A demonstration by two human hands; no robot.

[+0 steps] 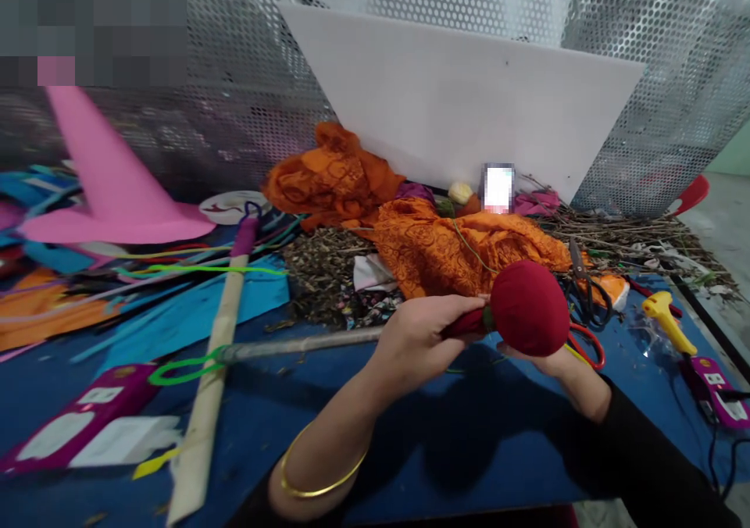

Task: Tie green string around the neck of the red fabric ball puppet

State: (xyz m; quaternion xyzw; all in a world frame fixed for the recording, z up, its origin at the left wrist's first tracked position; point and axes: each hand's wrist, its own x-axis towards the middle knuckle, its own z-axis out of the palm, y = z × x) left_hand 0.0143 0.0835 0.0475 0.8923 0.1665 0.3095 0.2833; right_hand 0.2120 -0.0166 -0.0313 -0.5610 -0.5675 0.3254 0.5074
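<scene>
My left hand (419, 340) is closed around the stick (305, 344) just below its red cloth-covered ball head (530, 309). Dark red cloth gathers at the neck by the fingers, with a bit of green string there. The stick runs leftward, low over the table, to a green loop (187, 366) at its far end. Under and behind the ball is my right hand (542, 360); its fingers are mostly hidden by the ball. Red-handled scissors (589, 344) lie beside that hand.
Orange patterned cloth (469, 247) is heaped behind my hands. Black scissors (586, 290), a yellow glue gun (671, 323) and a purple power strip (718, 391) lie right. A pale wooden stick (216, 387), another purple strip (82, 415) and a pink cone hat (117, 176) are left.
</scene>
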